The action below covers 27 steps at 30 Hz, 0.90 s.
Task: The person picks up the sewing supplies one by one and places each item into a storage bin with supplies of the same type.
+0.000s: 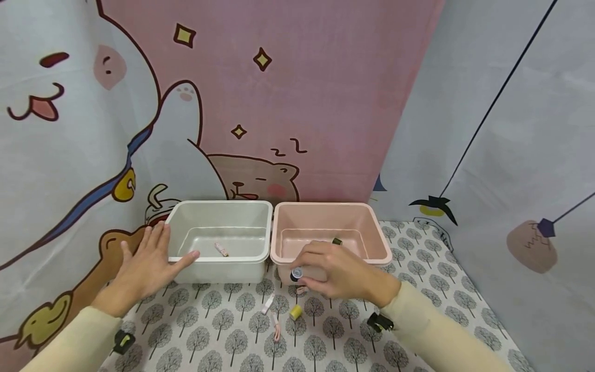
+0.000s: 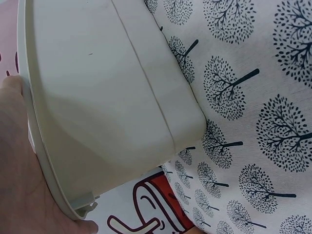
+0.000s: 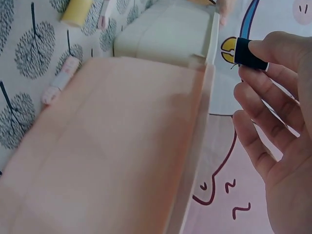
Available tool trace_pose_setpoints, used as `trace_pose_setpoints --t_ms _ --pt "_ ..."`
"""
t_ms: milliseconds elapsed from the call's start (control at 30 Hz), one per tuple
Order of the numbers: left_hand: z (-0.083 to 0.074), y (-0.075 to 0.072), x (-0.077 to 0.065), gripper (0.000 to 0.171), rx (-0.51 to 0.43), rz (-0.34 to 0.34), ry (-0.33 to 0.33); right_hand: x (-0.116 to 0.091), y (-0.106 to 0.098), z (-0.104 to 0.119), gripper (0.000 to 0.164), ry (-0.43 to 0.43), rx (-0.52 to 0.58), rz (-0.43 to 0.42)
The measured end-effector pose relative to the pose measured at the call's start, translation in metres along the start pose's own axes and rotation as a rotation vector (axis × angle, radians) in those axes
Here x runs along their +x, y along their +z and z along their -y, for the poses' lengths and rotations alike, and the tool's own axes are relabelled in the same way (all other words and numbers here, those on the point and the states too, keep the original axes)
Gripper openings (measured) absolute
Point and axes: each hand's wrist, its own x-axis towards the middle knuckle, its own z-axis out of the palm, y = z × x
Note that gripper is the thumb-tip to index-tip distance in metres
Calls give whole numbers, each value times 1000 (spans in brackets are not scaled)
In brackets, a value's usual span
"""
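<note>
One dark spool [image 1: 296, 274] is in front of the pink bin [image 1: 325, 218], pinched in my right hand [image 1: 332, 271]; my left hand [image 1: 151, 258] touches the white bin [image 1: 218, 271], fingers apart. I judge this a carry; next calls for raising it over a bin, then letting go.

Observed a pink-and-white fabric backdrop [image 1: 325, 103] with cartoon animals [image 1: 253, 170]; noted below it a flat white tree-printed cloth [image 1: 251, 356].

Small black spool [image 1: 296, 274], grey end up, in right hand [image 1: 332, 271], and upright white bin [image 1: 223, 272] against left hand [image 1: 147, 264]
</note>
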Motion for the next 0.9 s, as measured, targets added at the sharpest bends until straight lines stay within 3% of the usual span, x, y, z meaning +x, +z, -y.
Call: trace_pose_setpoints --t_ms 233,567,900 --pt "1 1 0 130 6 -1 -4 5 -14 -11 35 37 49 -26" --pt "1 2 0 130 12 -2 -1 13 -27 -31 36 20 70 -42" --pt "1 2 1 129 24 -5 1 21 -42 -51 29 89 100 8"
